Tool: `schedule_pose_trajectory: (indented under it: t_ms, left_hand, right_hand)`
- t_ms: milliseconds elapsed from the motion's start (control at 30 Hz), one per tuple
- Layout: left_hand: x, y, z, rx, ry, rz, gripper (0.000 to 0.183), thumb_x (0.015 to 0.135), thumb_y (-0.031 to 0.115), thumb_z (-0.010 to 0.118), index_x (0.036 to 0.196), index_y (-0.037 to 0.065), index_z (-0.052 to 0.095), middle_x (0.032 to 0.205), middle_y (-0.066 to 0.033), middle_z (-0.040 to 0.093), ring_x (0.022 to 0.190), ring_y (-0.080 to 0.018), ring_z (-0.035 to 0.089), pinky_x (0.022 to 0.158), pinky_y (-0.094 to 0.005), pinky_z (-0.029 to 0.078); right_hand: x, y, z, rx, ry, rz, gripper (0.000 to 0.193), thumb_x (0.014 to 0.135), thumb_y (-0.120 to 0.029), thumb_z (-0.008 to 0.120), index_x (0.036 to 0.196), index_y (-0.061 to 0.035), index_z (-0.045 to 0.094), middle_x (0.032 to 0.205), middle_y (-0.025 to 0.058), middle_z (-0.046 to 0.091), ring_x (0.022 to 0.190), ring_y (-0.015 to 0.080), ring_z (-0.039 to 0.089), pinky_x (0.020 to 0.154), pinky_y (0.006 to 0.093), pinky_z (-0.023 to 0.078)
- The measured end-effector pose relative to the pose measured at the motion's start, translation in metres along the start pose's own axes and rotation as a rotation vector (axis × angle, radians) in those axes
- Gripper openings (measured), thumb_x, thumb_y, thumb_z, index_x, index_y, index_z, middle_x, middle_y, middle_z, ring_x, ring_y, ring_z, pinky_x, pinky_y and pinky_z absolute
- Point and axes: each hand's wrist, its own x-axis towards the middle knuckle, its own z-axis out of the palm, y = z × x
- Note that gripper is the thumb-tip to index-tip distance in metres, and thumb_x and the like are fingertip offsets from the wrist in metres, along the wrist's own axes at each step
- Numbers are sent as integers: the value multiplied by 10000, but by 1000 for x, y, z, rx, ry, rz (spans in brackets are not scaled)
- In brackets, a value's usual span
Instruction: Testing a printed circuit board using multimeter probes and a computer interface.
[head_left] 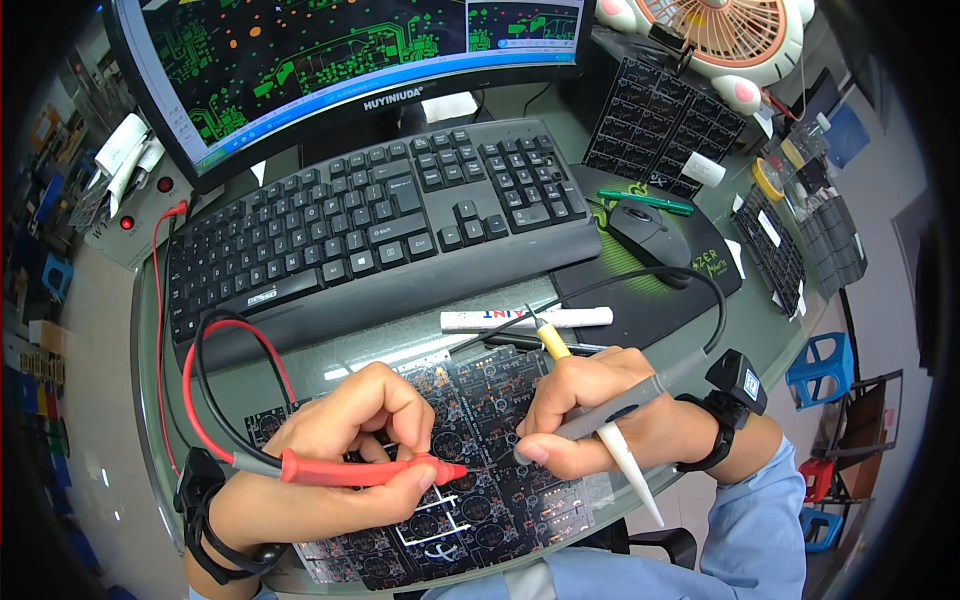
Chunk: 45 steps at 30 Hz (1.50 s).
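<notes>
My left hand is closed around a red test probe that points right, low over a black printed circuit board. My right hand grips a grey test probe slanting down to the left. The two probe ends are close together over the board's middle; whether the tips touch it, I cannot tell. Also tucked in my right hand is a slim tool with a thin metal tip, a yellow collar and a tapered white handle. White lines are drawn on the board's lower part.
Beyond the board lie a white marker and a black keyboard. A mouse and green pen rest on the mouse pad. A monitor, upright board panel and fan stand behind. Probe leads loop at both sides.
</notes>
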Motion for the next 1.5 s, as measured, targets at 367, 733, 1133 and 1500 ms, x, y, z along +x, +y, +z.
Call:
schedule_pose_trajectory:
  t_ms: [367,733,1133,1500]
  left_hand:
    - [0,0,0,50,10,47,284,783,26,677,891,70,418,883,-73,532,778,-74,514,672,-211,434]
    - [0,-1,-1,58,5,48,291,783,39,686,893,78,419,888,-69,537,774,-66,524,644,-193,431]
    - [6,-11,-3,-163,-5,11,299,799,41,684,911,74,409,919,-70,523,809,-72,497,715,-214,429]
    - [5,-5,-1,-221,-28,29,252,828,-1,625,901,68,394,916,-46,493,835,-63,505,785,-250,475]
  right_hand:
    - [0,-1,0,7,11,12,214,809,-141,742,764,-72,545,717,62,681,677,176,696,571,267,536]
    - [1,0,0,10,2,2,213,808,-141,743,750,-74,549,717,65,681,686,175,696,578,265,534]
    - [-1,4,8,122,103,-4,230,813,-173,729,752,-55,542,605,-2,565,502,70,505,448,246,370]
    - [1,-2,1,37,16,79,210,800,-121,747,766,-62,549,725,63,686,654,143,675,572,251,518]
